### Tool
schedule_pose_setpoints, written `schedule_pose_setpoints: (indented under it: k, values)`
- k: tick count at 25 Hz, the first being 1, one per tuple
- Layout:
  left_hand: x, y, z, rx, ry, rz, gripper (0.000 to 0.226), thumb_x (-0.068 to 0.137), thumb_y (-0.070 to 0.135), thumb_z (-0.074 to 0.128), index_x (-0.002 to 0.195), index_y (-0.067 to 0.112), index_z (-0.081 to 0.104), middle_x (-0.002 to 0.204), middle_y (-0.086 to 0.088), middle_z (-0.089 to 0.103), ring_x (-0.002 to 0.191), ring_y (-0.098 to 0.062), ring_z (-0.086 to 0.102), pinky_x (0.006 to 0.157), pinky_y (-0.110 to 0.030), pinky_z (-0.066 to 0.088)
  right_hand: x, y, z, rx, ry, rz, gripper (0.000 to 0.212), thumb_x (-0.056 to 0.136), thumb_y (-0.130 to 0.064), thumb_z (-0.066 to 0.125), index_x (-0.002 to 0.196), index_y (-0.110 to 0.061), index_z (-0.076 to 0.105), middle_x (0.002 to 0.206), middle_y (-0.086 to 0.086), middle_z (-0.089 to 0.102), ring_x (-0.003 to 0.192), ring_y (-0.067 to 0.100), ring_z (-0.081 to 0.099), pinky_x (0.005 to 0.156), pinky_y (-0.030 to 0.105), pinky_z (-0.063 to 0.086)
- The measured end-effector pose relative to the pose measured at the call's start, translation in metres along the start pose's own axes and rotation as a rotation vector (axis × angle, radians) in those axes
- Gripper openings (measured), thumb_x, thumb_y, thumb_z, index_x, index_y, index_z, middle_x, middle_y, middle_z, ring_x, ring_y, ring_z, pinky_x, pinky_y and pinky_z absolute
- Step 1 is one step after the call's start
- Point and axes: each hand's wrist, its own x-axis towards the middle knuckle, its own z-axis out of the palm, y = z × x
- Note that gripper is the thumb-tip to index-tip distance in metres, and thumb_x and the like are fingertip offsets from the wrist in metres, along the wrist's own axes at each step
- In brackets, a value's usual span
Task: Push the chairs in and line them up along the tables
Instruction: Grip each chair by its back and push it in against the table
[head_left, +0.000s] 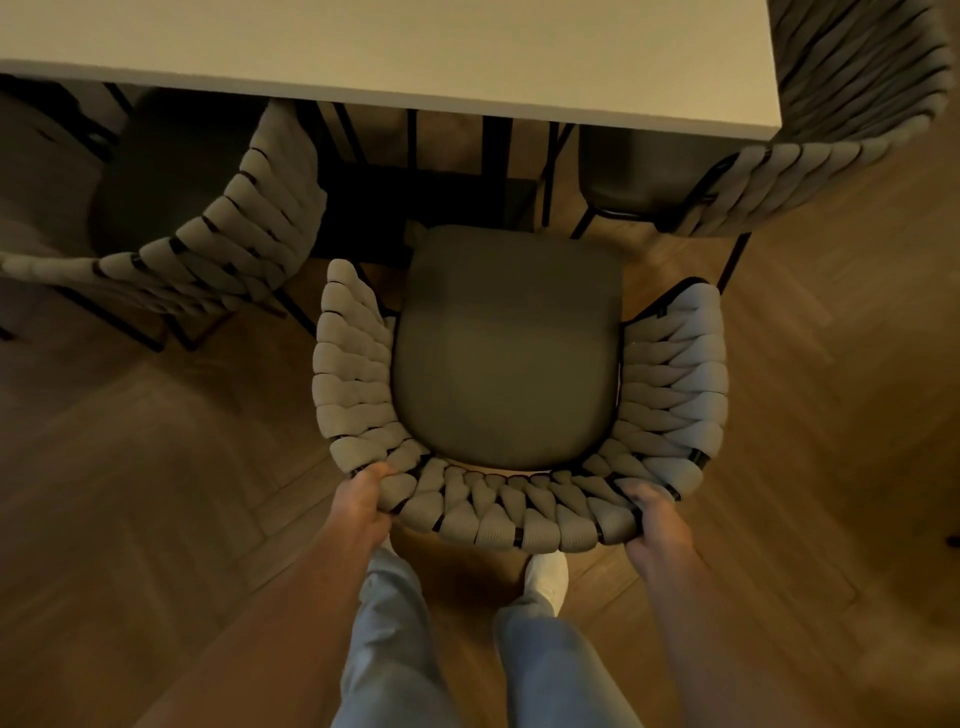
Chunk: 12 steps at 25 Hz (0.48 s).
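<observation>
ahead of both hands is the large pale rectangular table top (467, 47), smooth and matt, with thin black metal legs under it. below everything is the brown wooden floor (156, 467), its planks laid in a zigzag pattern.

directly in front of my hands is the middle chair with woven grey rope back and dark padded seat (506, 348). its seat is rounded and looks soft, and the thick rope loops wrap a thin black frame in a curve around it. i judge this chair is not yet pushed in: the whole seat is outside the table edge, only its front comes near.

to the left of my left hand stands a second woven grey chair (208, 244), with its seat partly under the table but turned at an angle. to the right of my right hand, further ahead, a third woven grey chair (831, 156) sits at the table corner, also turned. so i think most of the work is left: push the middle one, then straighten the neighbours.

my left hand (363, 501) is curled around the back rim at its left rear corner, gripping it. my right hand (657, 519) grips the right rear corner in the same way, fingers wrapped over the rope.

between the arms i see light blue jeans (395, 639) and a white shoe (548, 574) just behind the chair.
</observation>
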Motion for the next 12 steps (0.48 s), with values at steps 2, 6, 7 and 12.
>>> schedule_pose_setpoints:
  k: [2, 6, 7, 12]
  values:
    - [0.004, 0.014, -0.008, -0.008, 0.014, 0.026, 0.034, 0.093, 0.0, 0.066, 0.125, 0.009, 0.063, 0.119, -0.017, 0.069, 0.104, -0.035, 0.068, 0.08, -0.051, 0.058, -0.007, 0.005, 0.013, 0.013, -0.006, 0.0, 0.033, 0.092, 0.001, 0.061, 0.125, -0.001, 0.062, 0.117, 0.017, 0.067, 0.109, 0.031, 0.065, 0.089, 0.042, 0.055]
    - [0.006, 0.05, -0.016, -0.025, 0.009, 0.072, 0.031, 0.097, 0.005, 0.062, 0.128, 0.006, 0.062, 0.119, -0.019, 0.07, 0.1, -0.035, 0.07, 0.07, -0.049, 0.059, -0.016, 0.008, 0.043, 0.015, -0.009, -0.003, 0.039, 0.09, -0.001, 0.064, 0.129, 0.0, 0.06, 0.123, 0.016, 0.065, 0.115, 0.031, 0.063, 0.104, 0.045, 0.05]
    - [0.007, 0.058, -0.017, -0.03, 0.002, 0.079, 0.029, 0.098, 0.004, 0.06, 0.127, 0.006, 0.062, 0.115, -0.019, 0.07, 0.096, -0.035, 0.069, 0.063, -0.047, 0.057, -0.018, 0.009, 0.05, 0.02, -0.011, -0.005, 0.041, 0.09, -0.001, 0.065, 0.13, -0.001, 0.059, 0.123, 0.015, 0.065, 0.113, 0.029, 0.063, 0.105, 0.045, 0.05]
    - [0.021, 0.101, -0.034, -0.033, -0.007, 0.073, 0.035, 0.098, 0.004, 0.061, 0.133, 0.007, 0.06, 0.122, -0.019, 0.068, 0.1, -0.035, 0.068, 0.068, -0.048, 0.058, -0.031, 0.022, 0.097, 0.036, -0.003, -0.017, 0.031, 0.09, -0.002, 0.064, 0.121, -0.003, 0.062, 0.115, 0.014, 0.066, 0.102, 0.028, 0.065, 0.084, 0.042, 0.056]
